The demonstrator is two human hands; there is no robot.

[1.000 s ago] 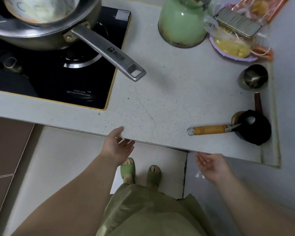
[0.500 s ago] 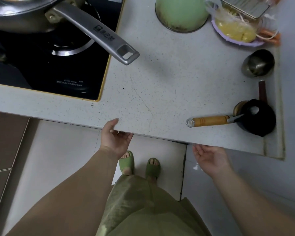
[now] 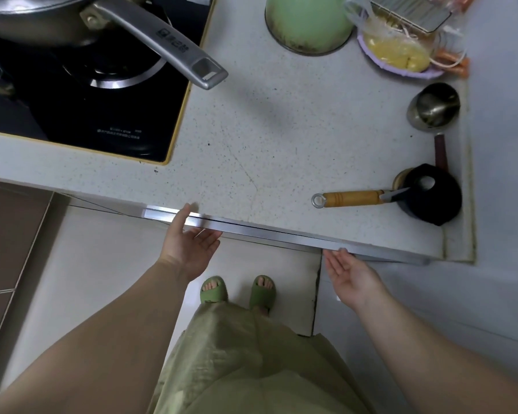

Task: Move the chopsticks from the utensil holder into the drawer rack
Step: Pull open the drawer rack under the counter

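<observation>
A narrow metal drawer edge (image 3: 281,233) sticks out from under the front of the white counter (image 3: 281,130). My left hand (image 3: 189,246) grips that edge near its left end, thumb on top and fingers underneath. My right hand (image 3: 353,276) is palm up with fingers straight, its tips touching the underside of the edge further right. No chopsticks, utensil holder or rack interior are visible. A black stand (image 3: 431,195) at the counter's right holds a wooden-handled tool (image 3: 350,198) lying flat.
A black hob (image 3: 87,115) at the left carries a steel pan whose long handle (image 3: 168,46) juts over the counter. A green kettle (image 3: 308,22), a bagged plate of yellow food (image 3: 398,52) and a steel cup (image 3: 434,106) stand at the back right. My feet are on the tiled floor below.
The metal drawer edge has come out from under the counter, where none showed before. My left hand has closed on it, and my right hand has risen to touch it.
</observation>
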